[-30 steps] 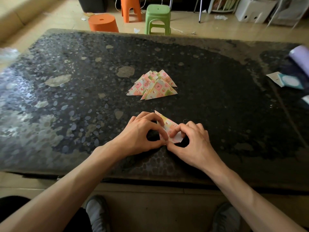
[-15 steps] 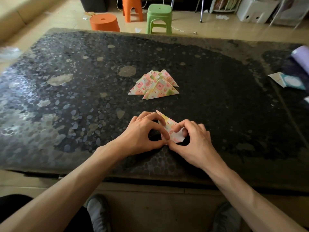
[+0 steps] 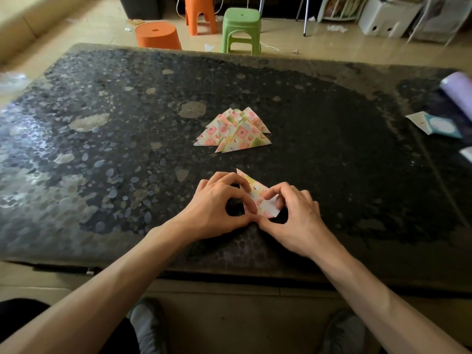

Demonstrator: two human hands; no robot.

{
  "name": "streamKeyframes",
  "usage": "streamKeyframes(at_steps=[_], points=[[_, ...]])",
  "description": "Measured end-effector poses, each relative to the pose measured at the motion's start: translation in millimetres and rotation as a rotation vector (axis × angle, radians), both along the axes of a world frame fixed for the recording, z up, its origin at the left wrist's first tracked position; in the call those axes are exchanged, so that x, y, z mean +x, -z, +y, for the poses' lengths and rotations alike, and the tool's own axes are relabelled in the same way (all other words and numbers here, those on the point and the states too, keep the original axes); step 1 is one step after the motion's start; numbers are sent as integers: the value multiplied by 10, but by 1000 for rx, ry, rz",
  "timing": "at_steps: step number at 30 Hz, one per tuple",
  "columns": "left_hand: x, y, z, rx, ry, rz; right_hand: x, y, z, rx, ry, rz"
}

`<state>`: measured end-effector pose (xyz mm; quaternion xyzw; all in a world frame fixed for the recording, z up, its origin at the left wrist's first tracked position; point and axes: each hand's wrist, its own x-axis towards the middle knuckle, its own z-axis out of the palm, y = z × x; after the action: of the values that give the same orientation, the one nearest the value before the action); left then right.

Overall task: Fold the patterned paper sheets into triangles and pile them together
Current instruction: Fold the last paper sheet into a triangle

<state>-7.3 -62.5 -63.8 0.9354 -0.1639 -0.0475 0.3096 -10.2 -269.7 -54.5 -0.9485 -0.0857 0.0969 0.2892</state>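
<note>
Dark speckled table [image 3: 102, 154]. Left hand [image 3: 217, 205], right hand [image 3: 293, 215] both pinch patterned sheet [image 3: 258, 195], just nearside of triangle pile [image 3: 235, 131]. Advice: align corners before creasing.

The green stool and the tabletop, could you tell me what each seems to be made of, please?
Green stool: apparently moulded plastic, from its uniform colour, soft sheen and rounded one-piece legs. Tabletop: seemingly polished dark stone with embedded pebbles, possibly a printed imitation; it reflects light glossily.
</note>
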Motion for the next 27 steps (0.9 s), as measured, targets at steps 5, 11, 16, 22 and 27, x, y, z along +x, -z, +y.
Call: streamKeyframes(at_steps=[5, 11, 16, 22, 27], points=[[0, 13, -21, 14, -13, -2, 9, -29, -37, 29, -5, 38], [-12, 30, -33, 1, -32, -11, 19, -27, -18, 15, -6, 40], [-10, 33, -35, 15, -27, 0, 47, -57, -68, 65, 2, 91], [-39, 73, -82, 42, -66, -59, 54, -64, -20, 47, 25, 100], [-29, 73, -84, 39, -62, -52, 62, -90, -45, 56, 21, 122]])
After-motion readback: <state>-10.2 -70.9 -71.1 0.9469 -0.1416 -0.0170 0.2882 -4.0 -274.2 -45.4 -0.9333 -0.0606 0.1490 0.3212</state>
